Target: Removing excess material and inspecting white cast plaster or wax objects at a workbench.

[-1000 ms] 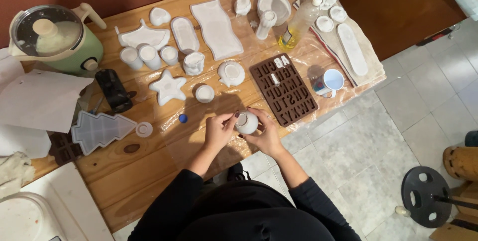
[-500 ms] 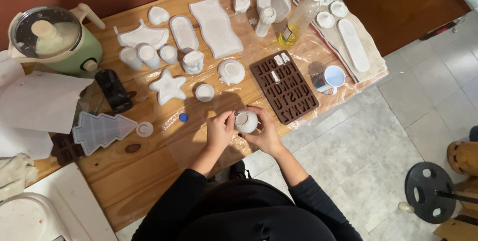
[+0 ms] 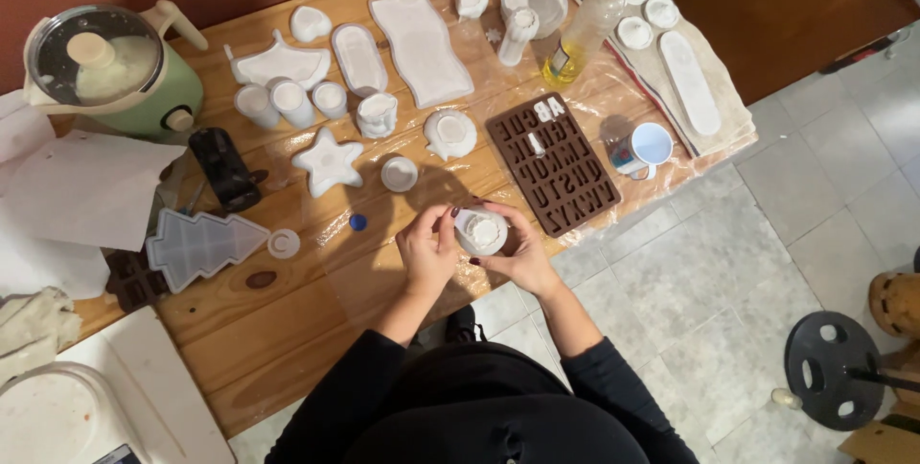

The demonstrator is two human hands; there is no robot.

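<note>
Hands [image 3: 470,248] unmoved; round mould [image 3: 481,231] opening faces up.

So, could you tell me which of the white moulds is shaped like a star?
The star mould, lying flat just left of the small round mould; the others are round, oval, heart or wavy.

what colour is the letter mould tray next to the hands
Dark brown; the letter mould tray shows best in the head view.

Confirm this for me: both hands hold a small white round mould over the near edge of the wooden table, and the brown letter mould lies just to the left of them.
Not quite. The head view shows the left hand and right hand holding the small white round mould over the near edge of the wooden table, but the brown letter mould lies to their right, not left.
</note>
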